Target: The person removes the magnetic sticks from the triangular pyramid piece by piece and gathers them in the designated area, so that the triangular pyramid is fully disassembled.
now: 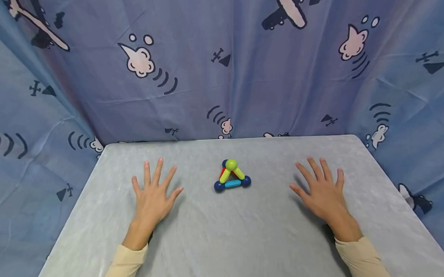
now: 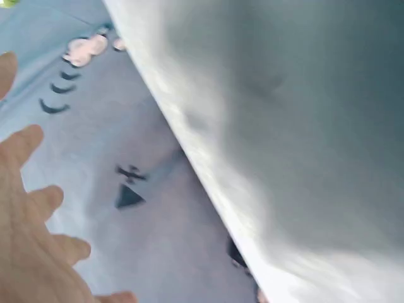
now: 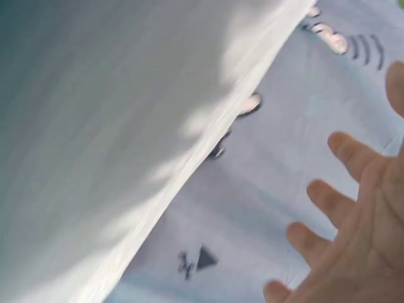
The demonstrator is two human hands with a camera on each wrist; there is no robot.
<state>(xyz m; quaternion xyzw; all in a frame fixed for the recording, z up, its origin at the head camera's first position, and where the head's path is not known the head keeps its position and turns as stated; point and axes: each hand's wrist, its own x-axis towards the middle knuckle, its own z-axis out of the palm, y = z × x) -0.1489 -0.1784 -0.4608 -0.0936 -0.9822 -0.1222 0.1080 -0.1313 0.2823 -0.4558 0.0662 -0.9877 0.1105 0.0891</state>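
Observation:
A small pyramid of magnetic rods and balls (image 1: 233, 183) sits near the far middle of the table. Dark blue balls mark its base corners, and a lime green ball (image 1: 231, 164) tops it. Lime green rods slope down from that ball, a light blue rod lies along the front, and red rods show behind. To its left is my left hand (image 1: 153, 201), fingers spread, palm down, holding nothing. My right hand (image 1: 324, 194) is spread likewise on the other side, apart from the pyramid. Both wrist views show spread fingers, of the left hand (image 2: 31, 221) and the right hand (image 3: 360, 233).
A pale grey cloth covers the table (image 1: 226, 241). Blue curtains (image 1: 189, 74) printed with planes and clouds hang behind the table's far edge and along both sides. Light sleeves cover both forearms.

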